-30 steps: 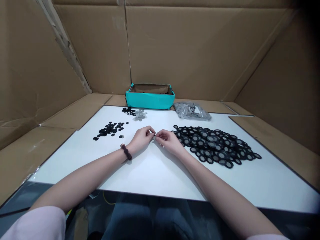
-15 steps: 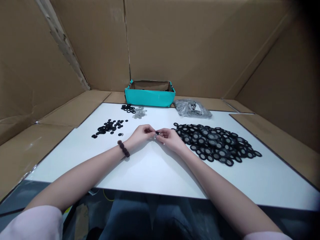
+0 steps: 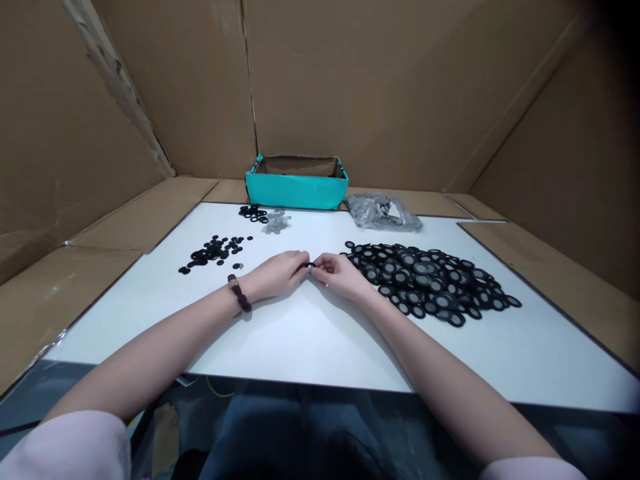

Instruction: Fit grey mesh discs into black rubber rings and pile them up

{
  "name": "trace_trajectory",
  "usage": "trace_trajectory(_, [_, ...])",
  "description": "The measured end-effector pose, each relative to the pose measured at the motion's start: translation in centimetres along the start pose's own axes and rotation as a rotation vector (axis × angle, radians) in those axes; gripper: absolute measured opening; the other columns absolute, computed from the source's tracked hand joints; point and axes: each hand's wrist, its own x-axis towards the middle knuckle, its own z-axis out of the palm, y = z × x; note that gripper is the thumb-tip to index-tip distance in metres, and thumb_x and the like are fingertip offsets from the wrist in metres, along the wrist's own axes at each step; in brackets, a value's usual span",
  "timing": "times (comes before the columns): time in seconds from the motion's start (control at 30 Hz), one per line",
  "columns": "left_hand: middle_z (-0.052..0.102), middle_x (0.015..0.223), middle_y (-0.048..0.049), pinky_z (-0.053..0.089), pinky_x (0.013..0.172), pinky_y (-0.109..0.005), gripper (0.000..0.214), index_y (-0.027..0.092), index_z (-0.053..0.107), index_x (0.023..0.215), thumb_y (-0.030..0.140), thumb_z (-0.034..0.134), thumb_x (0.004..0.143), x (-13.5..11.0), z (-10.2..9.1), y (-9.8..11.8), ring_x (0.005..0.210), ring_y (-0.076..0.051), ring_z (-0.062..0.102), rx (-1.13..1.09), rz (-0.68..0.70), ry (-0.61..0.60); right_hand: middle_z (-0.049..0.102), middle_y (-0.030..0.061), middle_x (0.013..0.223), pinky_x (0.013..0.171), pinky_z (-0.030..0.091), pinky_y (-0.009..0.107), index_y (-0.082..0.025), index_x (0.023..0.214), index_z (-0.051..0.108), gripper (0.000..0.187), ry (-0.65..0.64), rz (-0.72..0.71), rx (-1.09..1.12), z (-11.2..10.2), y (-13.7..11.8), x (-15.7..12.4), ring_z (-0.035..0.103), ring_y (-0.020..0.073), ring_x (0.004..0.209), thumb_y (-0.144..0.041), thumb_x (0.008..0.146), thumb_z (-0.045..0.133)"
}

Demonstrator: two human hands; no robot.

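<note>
My left hand and my right hand meet over the middle of the white table, fingertips pinched together. Between them is a small black ring with a pale centre, gripped from both sides and partly covered by the fingers. Right of my right hand lies a large heap of black rings with grey centres. On the left are scattered small black discs. A single black disc with a greyish one beside it lies nearest my left wrist.
A turquoise box stands at the back, with a clear plastic bag to its right. Before the box lie small black rings and translucent discs. Cardboard walls enclose the table.
My left hand has turned over so its back faces up more, fingers still at the ring. The ring now shows more edge-on between the hands. The view has shifted slightly.
</note>
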Motion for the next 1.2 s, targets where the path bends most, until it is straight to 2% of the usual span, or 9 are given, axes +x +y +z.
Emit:
trace_trajectory(0.13, [0.053, 0.067, -0.0019, 0.033, 0.056, -0.028, 0.025, 0.02, 0.049, 0.079, 0.034, 0.033, 0.091, -0.2, -0.1, 0.2, 0.058, -0.016, 0.047, -0.018, 0.003, -0.085, 0.06, 0.0002, 0.057, 0.053, 0.04, 0.022, -0.016, 0.066, 0.054, 0.012, -0.075, -0.006, -0.039, -0.3, -0.3, -0.2, 0.051, 0.0097, 0.052, -0.025, 0.07, 0.061])
trace_trajectory(0.3, [0.056, 0.069, -0.0009, 0.036, 0.06, -0.026, 0.026, 0.019, 0.051, 0.074, 0.031, 0.034, 0.089, -0.2, -0.1, 0.4, 0.063, -0.015, 0.049, -0.173, -0.006, -0.055, 0.062, 0.0018, 0.058, 0.051, 0.039, 0.021, -0.016, 0.068, 0.052, 0.014, -0.147, 0.044, 0.025, -0.5, -0.4, -0.3, 0.05, 0.009, 0.05, -0.025, 0.072, 0.061])
trace_trajectory(0.47, [0.055, 0.07, -0.0008, 0.035, 0.059, -0.026, 0.022, 0.018, 0.053, 0.079, 0.033, 0.038, 0.086, 0.2, 0.0, 0.5, 0.063, -0.014, 0.047, -0.189, -0.069, 0.0, 0.052, -0.0031, 0.05, 0.048, 0.032, 0.02, -0.015, 0.067, 0.052, 0.01, -0.057, 0.074, 0.063, -0.3, -0.3, -0.2, 0.042, 0.0064, 0.046, -0.02, 0.07, 0.06])
trace_trajectory(0.63, [0.048, 0.062, 0.0014, 0.032, 0.055, -0.024, 0.027, 0.018, 0.049, 0.067, 0.037, 0.042, 0.084, 0.3, -0.9, 0.5, 0.059, -0.013, 0.042, -0.194, -0.077, -0.091, 0.049, -0.0041, 0.052, 0.049, 0.031, 0.021, -0.014, 0.069, 0.056, 0.008, 0.018, 0.086, 0.035, -0.1, -0.6, -0.1, 0.04, 0.0069, 0.048, -0.022, 0.07, 0.059])
trace_trajectory(0.7, [0.048, 0.062, 0.0015, 0.032, 0.055, -0.025, 0.027, 0.018, 0.05, 0.068, 0.038, 0.042, 0.085, 0.2, -1.2, 0.4, 0.058, -0.013, 0.043, -0.179, -0.07, -0.114, 0.049, -0.0038, 0.054, 0.05, 0.031, 0.021, -0.014, 0.07, 0.056, 0.01, 0.013, 0.061, 0.001, 0.0, -0.5, 0.0, 0.041, 0.0075, 0.05, -0.023, 0.072, 0.057])
trace_trajectory(0.83, [0.057, 0.073, -0.0015, 0.035, 0.06, -0.025, 0.026, 0.018, 0.053, 0.083, 0.038, 0.038, 0.088, 0.2, -1.0, 0.3, 0.066, -0.015, 0.051, -0.148, -0.051, -0.106, 0.051, -0.003, 0.057, 0.054, 0.033, 0.021, -0.014, 0.067, 0.053, 0.011, -0.029, -0.049, -0.16, 0.0, -0.2, -0.1, 0.045, 0.0083, 0.054, -0.022, 0.076, 0.054])
trace_trajectory(1.0, [0.051, 0.063, 0.0005, 0.032, 0.055, -0.025, 0.027, 0.018, 0.047, 0.072, 0.036, 0.036, 0.089, 0.2, -0.7, 0.2, 0.057, -0.013, 0.046, -0.069, 0.005, -0.134, 0.061, 0.0, 0.062, 0.062, 0.039, 0.022, -0.015, 0.074, 0.05, 0.008, -0.116, -0.096, -0.239, 0.0, -0.2, -0.6, 0.055, 0.0102, 0.061, -0.015, 0.081, 0.046])
trace_trajectory(1.2, [0.045, 0.058, 0.003, 0.029, 0.053, -0.024, 0.027, 0.018, 0.044, 0.068, 0.036, 0.041, 0.087, 0.2, -0.7, 0.1, 0.054, -0.011, 0.04, -0.109, 0.023, -0.145, 0.063, 0.0016, 0.066, 0.066, 0.039, 0.022, -0.014, 0.072, 0.053, 0.011, -0.152, -0.088, -0.354, -0.1, -1.4, -1.2, 0.057, 0.0109, 0.064, -0.01, 0.08, 0.046])
